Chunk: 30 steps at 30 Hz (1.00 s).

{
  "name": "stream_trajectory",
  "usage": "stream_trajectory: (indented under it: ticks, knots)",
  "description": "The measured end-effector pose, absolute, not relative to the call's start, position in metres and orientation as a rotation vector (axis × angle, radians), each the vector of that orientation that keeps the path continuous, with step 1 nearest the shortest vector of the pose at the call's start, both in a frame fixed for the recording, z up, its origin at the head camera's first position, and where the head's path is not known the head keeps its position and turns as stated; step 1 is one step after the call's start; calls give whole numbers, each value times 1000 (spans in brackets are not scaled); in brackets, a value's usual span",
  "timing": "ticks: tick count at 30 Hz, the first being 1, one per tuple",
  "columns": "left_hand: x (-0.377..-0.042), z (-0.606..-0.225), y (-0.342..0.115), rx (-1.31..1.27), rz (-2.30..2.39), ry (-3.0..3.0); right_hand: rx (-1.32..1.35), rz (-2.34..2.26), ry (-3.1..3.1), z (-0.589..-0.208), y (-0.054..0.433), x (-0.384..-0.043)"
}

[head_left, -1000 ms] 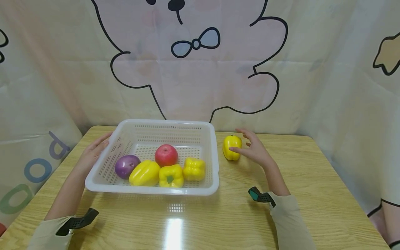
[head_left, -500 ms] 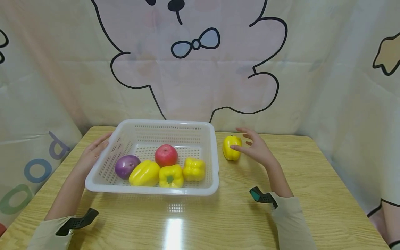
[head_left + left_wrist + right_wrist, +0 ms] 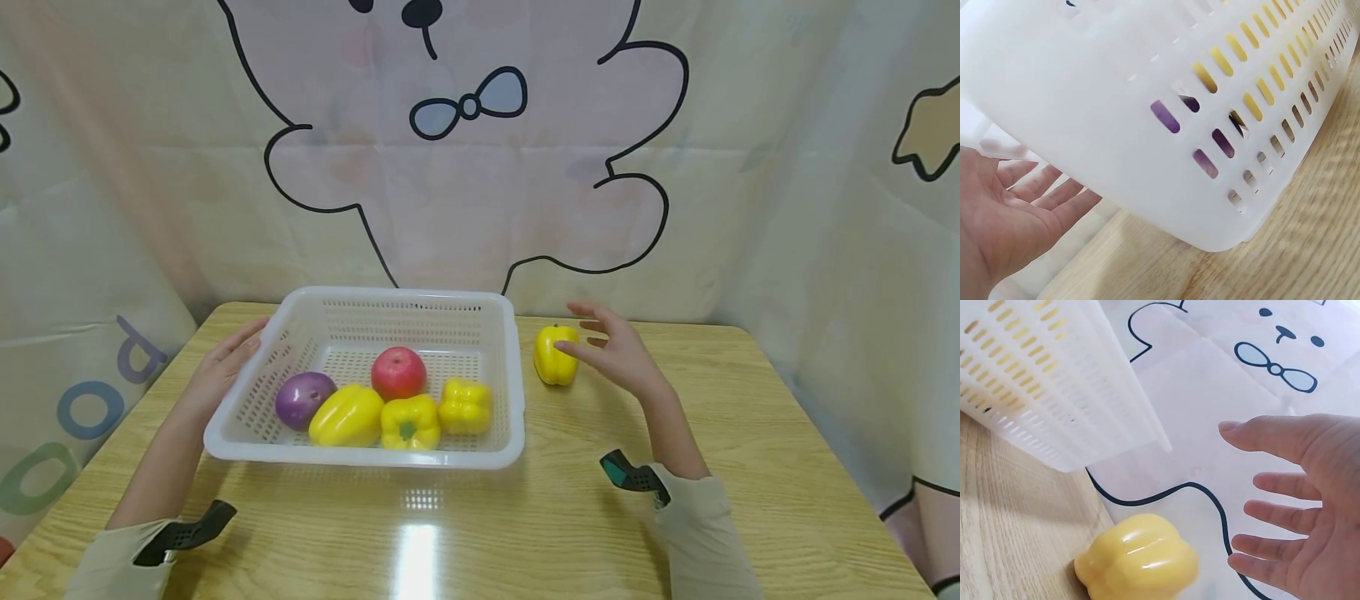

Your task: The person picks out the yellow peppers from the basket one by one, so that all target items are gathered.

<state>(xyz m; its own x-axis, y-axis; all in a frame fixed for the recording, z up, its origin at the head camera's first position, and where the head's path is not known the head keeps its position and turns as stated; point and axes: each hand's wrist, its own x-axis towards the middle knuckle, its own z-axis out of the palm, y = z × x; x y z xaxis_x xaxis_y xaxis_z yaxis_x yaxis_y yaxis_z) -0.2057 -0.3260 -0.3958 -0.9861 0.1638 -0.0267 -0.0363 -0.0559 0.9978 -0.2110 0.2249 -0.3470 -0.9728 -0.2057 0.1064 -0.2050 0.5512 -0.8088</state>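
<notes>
A white plastic basket [image 3: 360,457] stands on the table, holding a purple round vegetable [image 3: 303,400], a red apple-like fruit [image 3: 399,372] and three yellow bell peppers [image 3: 347,416]. My left hand [image 3: 222,367] lies along the basket's left side, its fingers against the outer wall under the rim in the left wrist view. Right of the basket, another yellow bell pepper [image 3: 555,357] sits upright on the table. Just beside it, my right hand [image 3: 618,354] is held with fingers spread and thumb out; in the right wrist view a gap shows between hand and pepper.
The wooden table [image 3: 720,433] extends toward me and to the right. Behind it hangs a cloth backdrop [image 3: 465,183] with a cartoon animal, and it continues round both sides. Black straps [image 3: 633,475] sit at both wrists over the sleeves.
My right hand has drawn slightly to the right, away from the pepper beside the basket. The left hand, the basket and its contents have stayed in place.
</notes>
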Motion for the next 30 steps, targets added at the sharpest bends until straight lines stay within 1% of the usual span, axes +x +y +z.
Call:
stream_trajectory:
  ticks: [8,30]
  knots:
    - [-206,-396,-326,142,2187,2048,-358,-1451,2764,-337,222,-205]
    - [-207,-396,-326,132,2188,2073,-447,-1549,2715,-314,201,-186]
